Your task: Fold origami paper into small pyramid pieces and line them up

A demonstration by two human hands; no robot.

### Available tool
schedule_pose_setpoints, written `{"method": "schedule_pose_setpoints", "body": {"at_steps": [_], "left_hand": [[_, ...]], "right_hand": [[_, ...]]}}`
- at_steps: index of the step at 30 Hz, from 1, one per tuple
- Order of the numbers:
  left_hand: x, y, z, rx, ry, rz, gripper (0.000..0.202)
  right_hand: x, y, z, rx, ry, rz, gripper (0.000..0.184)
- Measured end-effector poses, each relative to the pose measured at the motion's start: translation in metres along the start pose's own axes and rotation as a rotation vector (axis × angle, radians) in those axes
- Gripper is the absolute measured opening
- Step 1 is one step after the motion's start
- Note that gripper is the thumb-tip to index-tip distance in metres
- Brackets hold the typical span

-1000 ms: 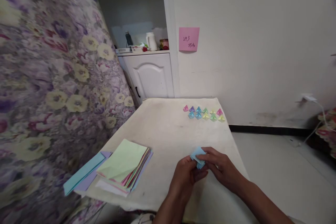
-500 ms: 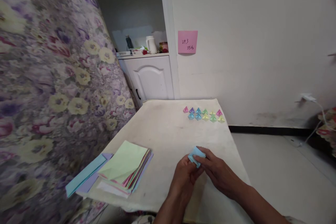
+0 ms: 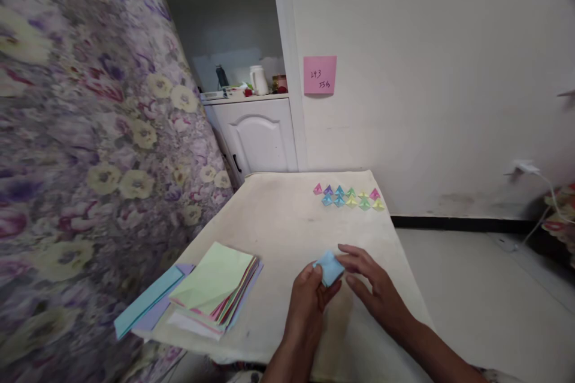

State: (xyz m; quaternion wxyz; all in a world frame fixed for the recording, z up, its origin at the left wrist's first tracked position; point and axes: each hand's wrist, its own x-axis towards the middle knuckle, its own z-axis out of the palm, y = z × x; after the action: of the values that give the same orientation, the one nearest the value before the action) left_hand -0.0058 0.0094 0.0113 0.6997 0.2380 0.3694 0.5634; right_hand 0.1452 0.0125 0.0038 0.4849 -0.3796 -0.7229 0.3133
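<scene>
A small folded light-blue paper (image 3: 330, 269) is pinched in my left hand (image 3: 308, 290), the thumb lying over its near left corner. Just to the right, my right hand (image 3: 375, 287) has its fingers apart, with the fingertips close to the paper's right edge; whether they touch it I cannot tell. Beyond both hands, two rows of small folded paper pieces (image 3: 351, 200) in pink, purple, blue, green and yellow lie near the table's far right corner.
A stack of coloured paper sheets (image 3: 215, 278), pale green on top, lies at the table's left. Beside it are blue and purple folded strips (image 3: 150, 299). A floral curtain (image 3: 90, 191) hangs along the left, and a wall (image 3: 426, 102) rises behind the cloth-covered table (image 3: 278, 215).
My right hand has let go of the blue paper and opened, moving slightly right. The paper now sits flatter in my left hand, whose thumb has moved on top of it.
</scene>
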Motion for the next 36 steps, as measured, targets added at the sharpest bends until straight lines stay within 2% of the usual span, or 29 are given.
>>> {"method": "schedule_pose_setpoints", "body": {"at_steps": [2, 4, 7, 14, 18, 24, 29, 36], "left_hand": [[0.001, 0.0, 0.0, 0.027, 0.012, 0.024, 0.023], [0.0, -0.002, 0.0, 0.046, -0.007, 0.041, 0.025], [-0.001, -0.004, 0.003, 0.068, -0.016, 0.069, 0.027], [0.0, -0.008, 0.002, 0.159, 0.006, 0.048, 0.03], [0.003, -0.006, -0.003, 0.336, 0.039, 0.004, 0.029], [0.01, -0.008, -0.01, 0.579, 0.033, 0.08, 0.016], [0.012, -0.011, -0.012, 0.572, 0.04, 0.076, 0.015], [0.015, -0.016, -0.009, 0.517, 0.048, 0.086, 0.021]], "right_hand": [[0.004, 0.003, 0.0, 0.103, 0.086, 0.196, 0.031], [0.008, 0.009, 0.002, 0.177, 0.063, 0.375, 0.03], [0.01, 0.016, 0.006, 0.245, 0.027, 0.481, 0.028], [0.012, 0.017, 0.011, 0.298, 0.0, 0.503, 0.022], [0.014, 0.015, 0.009, 0.226, 0.009, 0.492, 0.02], [0.013, 0.01, 0.009, 0.119, 0.01, 0.482, 0.018], [0.013, 0.01, 0.01, 0.124, 0.027, 0.495, 0.017], [0.016, 0.013, 0.008, 0.299, 0.012, 0.532, 0.015]]}}
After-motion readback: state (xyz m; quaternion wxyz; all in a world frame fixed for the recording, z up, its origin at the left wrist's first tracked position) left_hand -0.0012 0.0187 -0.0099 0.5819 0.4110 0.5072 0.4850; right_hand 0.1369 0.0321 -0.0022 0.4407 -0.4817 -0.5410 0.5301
